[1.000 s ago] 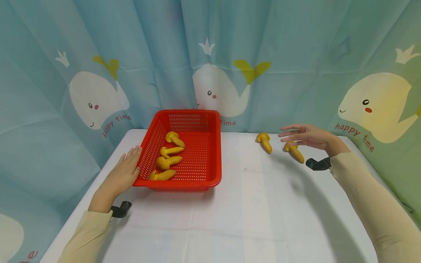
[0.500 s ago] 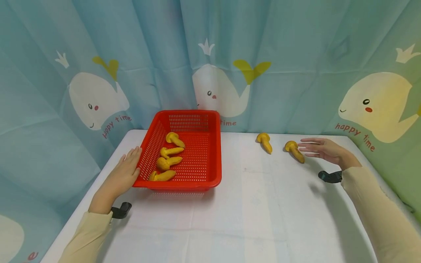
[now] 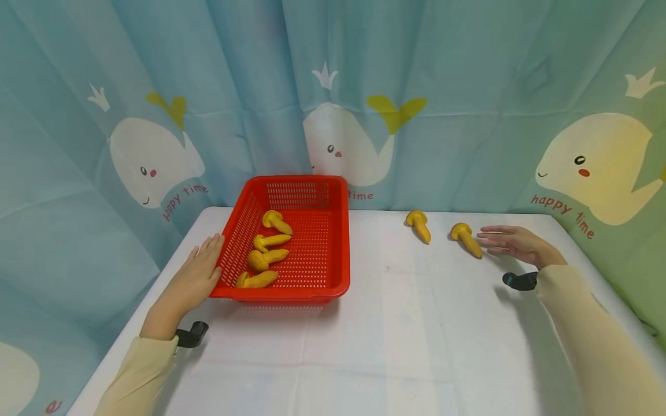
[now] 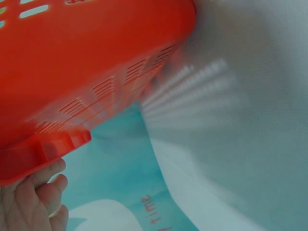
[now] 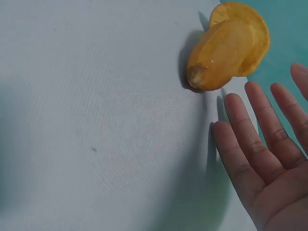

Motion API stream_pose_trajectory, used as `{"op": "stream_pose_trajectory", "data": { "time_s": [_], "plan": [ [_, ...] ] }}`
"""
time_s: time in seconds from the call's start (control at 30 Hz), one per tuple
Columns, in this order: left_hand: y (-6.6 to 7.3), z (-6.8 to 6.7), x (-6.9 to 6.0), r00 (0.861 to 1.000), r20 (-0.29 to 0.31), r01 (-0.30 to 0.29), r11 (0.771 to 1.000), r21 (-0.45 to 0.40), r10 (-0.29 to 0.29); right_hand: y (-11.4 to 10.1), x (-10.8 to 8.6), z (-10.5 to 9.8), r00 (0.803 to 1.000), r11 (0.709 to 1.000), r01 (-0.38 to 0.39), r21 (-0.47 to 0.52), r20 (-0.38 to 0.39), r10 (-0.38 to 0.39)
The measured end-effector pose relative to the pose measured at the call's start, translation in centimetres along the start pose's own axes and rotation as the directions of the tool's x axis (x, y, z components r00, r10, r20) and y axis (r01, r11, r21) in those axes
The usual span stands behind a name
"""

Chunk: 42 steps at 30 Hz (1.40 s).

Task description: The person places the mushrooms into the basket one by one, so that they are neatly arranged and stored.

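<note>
My left hand [image 3: 193, 276] lies against the left rim of a red perforated plastic basket [image 3: 340, 242], fingers extended along it. In the left wrist view, the fingers [image 4: 49, 188] touch the basket's outer rim [image 4: 29, 166] from outside. Several yellow mushrooms [image 3: 267, 258] lie in the left part of the basket. My right hand [image 3: 515, 245] is held just right of a yellow mushroom [image 3: 466, 240] on the table, fingers spread and holding nothing. The right wrist view shows that mushroom [image 5: 224, 50] beyond the fingertips, with a small gap. Another mushroom [image 3: 418, 226] lies farther left.
A white cloth covers the table [image 3: 374, 346]. A blue-green curtain [image 3: 458, 156] with whale prints hangs along the back and sides, close behind the basket and the loose mushrooms. A black wrist camera [image 3: 192, 334] sits under each wrist.
My right hand has moved right and down from above the right-hand mushroom to its right side, uncovering it. The left hand, basket and mushrooms keep their places.
</note>
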State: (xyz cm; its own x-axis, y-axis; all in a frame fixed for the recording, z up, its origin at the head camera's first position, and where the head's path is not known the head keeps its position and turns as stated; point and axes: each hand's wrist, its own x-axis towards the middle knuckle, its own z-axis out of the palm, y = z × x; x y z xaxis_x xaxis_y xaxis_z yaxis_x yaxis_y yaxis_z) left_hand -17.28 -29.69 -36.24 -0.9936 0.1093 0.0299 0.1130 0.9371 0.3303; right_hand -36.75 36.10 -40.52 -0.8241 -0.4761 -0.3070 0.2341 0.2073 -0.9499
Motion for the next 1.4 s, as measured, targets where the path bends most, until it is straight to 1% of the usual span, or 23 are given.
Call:
{"op": "stream_pose_trajectory", "data": {
  "time_s": [0.2,0.27,0.4,0.6,0.73,0.83,0.97,1.07,1.2,1.33,1.4],
  "plan": [
    [0.1,0.0,-0.1,1.000,0.005,0.002,1.000,-0.001,-0.002,-0.2,1.0,0.4,0.998,0.996,-0.063,-0.060,-0.031,0.062],
    [0.1,0.0,-0.1,1.000,0.006,0.002,1.000,0.000,-0.002,-0.2,1.3,0.6,0.996,0.993,-0.078,-0.085,-0.040,0.075],
    [0.2,-0.1,-0.1,1.000,0.010,0.005,1.000,0.001,-0.005,-0.2,1.8,0.8,0.994,0.990,-0.098,-0.101,-0.053,0.093],
    [0.2,0.0,-0.1,1.000,0.012,0.008,1.000,-0.004,-0.008,0.1,2.3,1.3,0.991,0.976,-0.114,-0.186,-0.084,0.100],
    [0.2,-0.1,-0.1,1.000,0.016,0.008,1.000,-0.010,-0.008,0.4,2.6,1.6,0.990,0.975,-0.116,-0.191,-0.106,0.097],
    [0.2,-0.1,-0.1,1.000,0.018,0.011,1.000,-0.014,-0.011,0.4,2.7,1.9,0.986,0.972,-0.124,-0.199,-0.139,0.098],
    [0.2,-0.1,0.0,1.000,0.020,0.012,1.000,-0.013,-0.011,0.5,2.9,2.5,0.978,0.952,-0.146,-0.269,-0.182,0.098],
    [0.2,-0.2,-0.1,1.000,0.022,0.009,1.000,-0.012,-0.008,0.5,3.0,2.9,0.976,0.921,-0.154,-0.357,-0.203,0.085],
    [0.2,-0.2,0.0,1.000,0.022,0.008,1.000,-0.012,-0.008,0.3,3.2,3.6,0.971,0.877,-0.149,-0.457,-0.237,0.041],
    [0.1,-0.1,0.0,1.000,0.015,0.000,1.000,-0.003,0.000,0.1,3.2,4.2,0.962,0.860,-0.140,-0.490,-0.273,0.001],
    [0.0,-0.1,0.1,1.000,0.012,-0.003,1.000,0.002,0.003,0.0,3.2,4.4,0.958,0.855,-0.143,-0.498,-0.285,-0.007]
  ]
}}
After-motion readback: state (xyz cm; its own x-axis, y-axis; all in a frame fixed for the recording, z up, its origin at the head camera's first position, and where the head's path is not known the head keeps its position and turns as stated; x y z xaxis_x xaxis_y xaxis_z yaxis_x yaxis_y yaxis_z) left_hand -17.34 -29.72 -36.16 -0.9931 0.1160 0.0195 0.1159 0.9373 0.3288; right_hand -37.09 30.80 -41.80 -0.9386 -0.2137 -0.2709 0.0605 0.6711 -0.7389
